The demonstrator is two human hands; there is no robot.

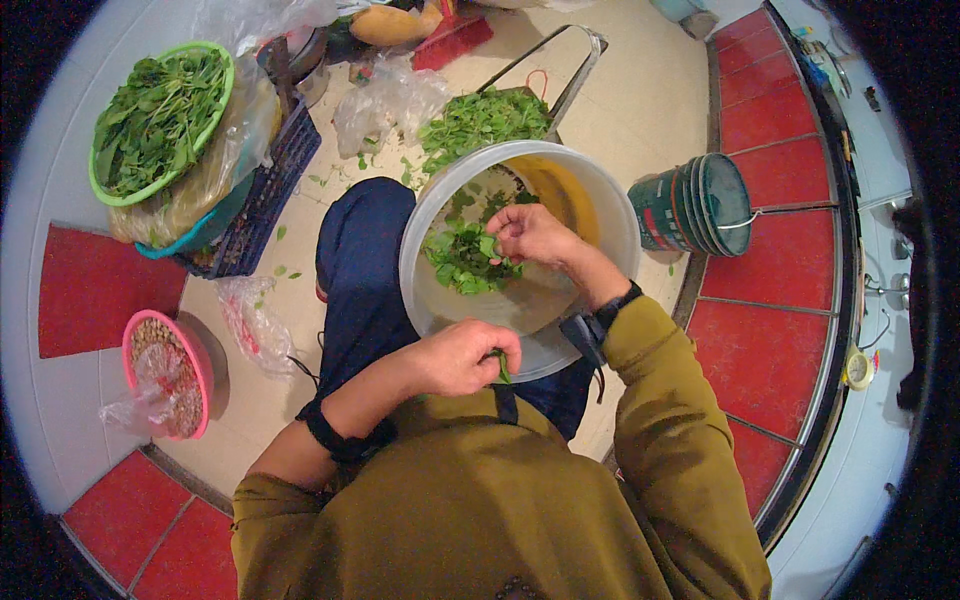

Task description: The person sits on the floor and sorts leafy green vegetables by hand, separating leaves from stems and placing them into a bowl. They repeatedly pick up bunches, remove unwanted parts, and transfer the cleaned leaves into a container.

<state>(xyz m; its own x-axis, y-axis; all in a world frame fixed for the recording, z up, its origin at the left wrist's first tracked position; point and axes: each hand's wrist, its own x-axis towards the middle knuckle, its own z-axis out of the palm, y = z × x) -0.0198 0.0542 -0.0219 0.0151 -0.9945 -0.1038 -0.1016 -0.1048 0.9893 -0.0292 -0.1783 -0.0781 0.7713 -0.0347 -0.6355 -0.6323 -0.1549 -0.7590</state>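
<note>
A large whitish plastic tub (pixel 517 367) stands between my knees, with green leaves (pixel 465 262) lying inside it. My left hand (pixel 469 356) is at the tub's near rim, its fingers closed on a small green leaf (pixel 502 366). Over the tub's inside, my right hand (pixel 532 236) pinches a green leaf (pixel 487 246) just above the heap. Beyond the far rim lies a pile of leafy greens (pixel 487 116), beside a metal handle frame (pixel 574 82).
At upper left, a green basket of leafy greens (pixel 96 176) rests on a bagged teal basin (pixel 180 244) and dark crate (pixel 281 180). A pink basin (pixel 206 375) is lower left; stacked green buckets (pixel 667 210) stand right. Plastic bags (pixel 386 97) and a red broom head (pixel 452 45) lie ahead.
</note>
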